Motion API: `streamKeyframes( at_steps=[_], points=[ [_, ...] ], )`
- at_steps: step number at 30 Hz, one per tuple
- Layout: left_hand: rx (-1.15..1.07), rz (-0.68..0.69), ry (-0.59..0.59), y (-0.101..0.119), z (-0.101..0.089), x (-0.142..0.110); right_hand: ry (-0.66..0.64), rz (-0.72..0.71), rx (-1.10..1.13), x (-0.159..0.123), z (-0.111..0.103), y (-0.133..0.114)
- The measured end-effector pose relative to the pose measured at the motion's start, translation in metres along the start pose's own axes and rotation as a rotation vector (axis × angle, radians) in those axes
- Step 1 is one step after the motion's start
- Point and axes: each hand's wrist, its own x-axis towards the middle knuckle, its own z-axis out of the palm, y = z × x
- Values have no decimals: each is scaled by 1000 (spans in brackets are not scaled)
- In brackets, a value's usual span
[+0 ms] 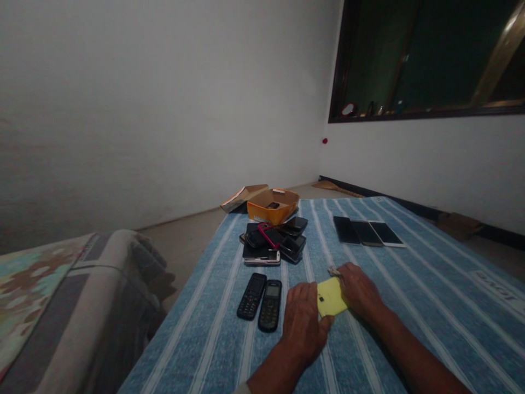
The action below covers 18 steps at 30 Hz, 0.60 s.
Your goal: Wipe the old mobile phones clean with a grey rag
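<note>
A yellow phone (330,297) lies back-up on the blue striped cloth (410,306), held between both hands. My left hand (302,320) rests on its left side with fingers curled over the edge. My right hand (360,290) grips its right side, fingers closed; a small pale object (333,270) shows at the fingertips. Two black keypad phones (260,302) lie side by side just left of my left hand.
A pile of several dark phones (274,242), one pink, sits farther back. An open orange box (273,204) stands at the cloth's far edge. Three flat smartphones (367,232) lie in a row at the right. A cushioned seat (74,306) stands at the left.
</note>
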Motion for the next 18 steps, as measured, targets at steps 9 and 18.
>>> streamKeyframes(
  at_steps=[9,18],
  points=[
    [-55,1,12,-3,5,0,13,-280,95,-7,1,-31],
    [-128,50,85,-17,18,-2,-1,-246,249,-1,8,-26]
  ],
)
